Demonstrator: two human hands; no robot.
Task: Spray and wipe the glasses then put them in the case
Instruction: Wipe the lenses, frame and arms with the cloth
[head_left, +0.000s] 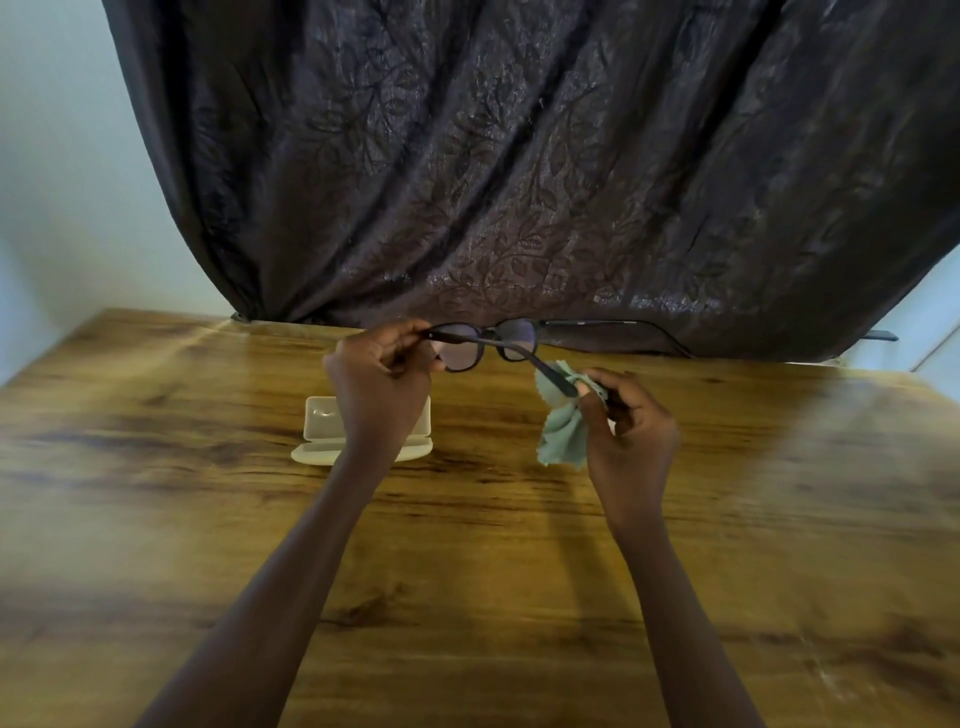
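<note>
While the left hand (382, 382) pinches the dark-framed glasses (483, 345) at their left hinge, the right hand (631, 431) grips a green cloth (563, 426) closed around one temple arm. Glasses held in the air above the wooden table (519, 571), toward its far edge near a dark curtain (519, 156). Cream case (317, 431) lies open on the table, partly hidden behind the left wrist.
</note>
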